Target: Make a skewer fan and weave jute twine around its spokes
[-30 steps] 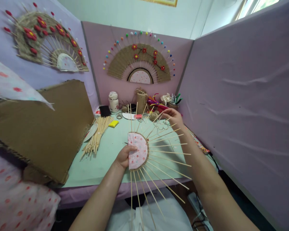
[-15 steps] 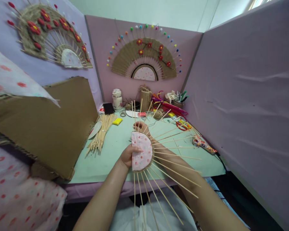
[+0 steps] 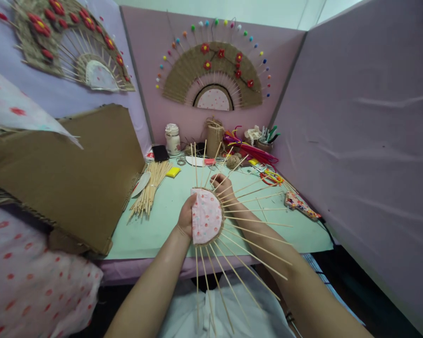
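My left hand [image 3: 186, 217] grips the straight edge of a half-round fan base [image 3: 207, 218] covered in pink cloth with red dots. Thin wooden sticks [image 3: 254, 239] fan out from its curved rim, which has a brown cord-like edging. Behind the upper sticks is my right hand [image 3: 224, 187], its fingertips pinched together just beyond the rim. Whatever sits in that pinch is too small to make out. The fan base is held above the pale green tabletop [image 3: 165, 230], with its lower sticks over my lap.
A bundle of sticks [image 3: 150, 190] and a yellow block [image 3: 173, 172] lie to the left, near a cardboard sheet [image 3: 63, 173]. Scissors [image 3: 270, 177], a flower-patterned glue gun [image 3: 301, 205], a twine ball [image 3: 233, 161] and a white jar [image 3: 172, 140] stand around. Finished fans [image 3: 179, 84] hang on the walls.
My right hand has moved rightward along the curved rim, among the upper sticks. My left thumb has slid from the cloth face toward the straight edge. The view has tilted down slightly.
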Available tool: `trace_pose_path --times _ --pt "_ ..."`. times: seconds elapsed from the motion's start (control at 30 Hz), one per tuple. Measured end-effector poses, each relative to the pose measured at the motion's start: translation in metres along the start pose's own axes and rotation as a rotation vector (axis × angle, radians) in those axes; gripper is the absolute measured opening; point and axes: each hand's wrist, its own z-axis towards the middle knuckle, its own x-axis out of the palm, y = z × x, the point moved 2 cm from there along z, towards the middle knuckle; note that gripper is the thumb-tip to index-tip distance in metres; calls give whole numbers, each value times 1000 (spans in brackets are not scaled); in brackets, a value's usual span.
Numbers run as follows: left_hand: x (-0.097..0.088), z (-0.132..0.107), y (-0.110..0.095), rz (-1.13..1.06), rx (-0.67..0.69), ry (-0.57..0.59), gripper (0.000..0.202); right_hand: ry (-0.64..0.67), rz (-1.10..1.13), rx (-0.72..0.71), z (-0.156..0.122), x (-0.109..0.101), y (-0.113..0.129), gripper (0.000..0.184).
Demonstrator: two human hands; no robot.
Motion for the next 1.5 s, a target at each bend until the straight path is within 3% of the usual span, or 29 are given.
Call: trace_pose_path --times 0.2,0.47,0.87,1.1,1.27,1.37,1.5 --pt "-2 3 -1 12 53 -57 40 -68 32 22 0 -10 2 17" --pt "10 -3 0 29 21 100 60 -65 41 15 -2 -8 0 22" --pt "-17 4 1 141 -41 153 41 9 11 -50 4 -17 12 20" --pt "-23 6 0 105 -118 155 33 137 -58 -56 23 -60 45 24" --pt "-21 6 0 102 -123 175 33 259 0 -111 35 -95 85 29" --pt "-22 6 0 100 -146 139 31 353 56 -136 37 -103 114 30" --pt "-23 5 0 94 -158 143 31 423 13 -196 39 -98 145 32"
